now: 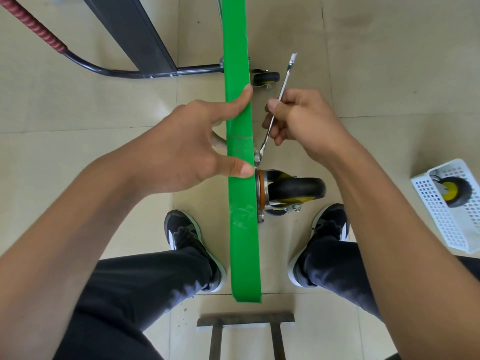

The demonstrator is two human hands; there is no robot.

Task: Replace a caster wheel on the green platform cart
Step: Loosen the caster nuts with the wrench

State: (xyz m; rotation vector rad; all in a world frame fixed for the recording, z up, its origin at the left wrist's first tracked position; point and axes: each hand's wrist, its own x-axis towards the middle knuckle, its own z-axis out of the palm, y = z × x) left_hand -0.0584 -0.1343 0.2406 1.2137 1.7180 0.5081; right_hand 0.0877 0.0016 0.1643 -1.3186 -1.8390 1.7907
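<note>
The green platform cart (240, 229) stands on its edge between my feet, seen edge-on as a green strip. A black and yellow caster wheel (293, 190) is mounted on its right face near me. My right hand (298, 115) grips a slim metal wrench (281, 84) whose lower end sits on a bolt at the caster's mounting plate. My left hand (200, 141) rests against the cart's edge, thumb and a finger over the green rim, the other fingers behind it. A second caster (265, 78) shows farther up the cart.
A white perforated basket (441, 216) on the floor at right holds another black and yellow wheel (453, 192). The cart's black handle bar (145, 72) with a red grip curves at upper left beside a dark panel. A dark metal frame (245, 320) lies near my knees.
</note>
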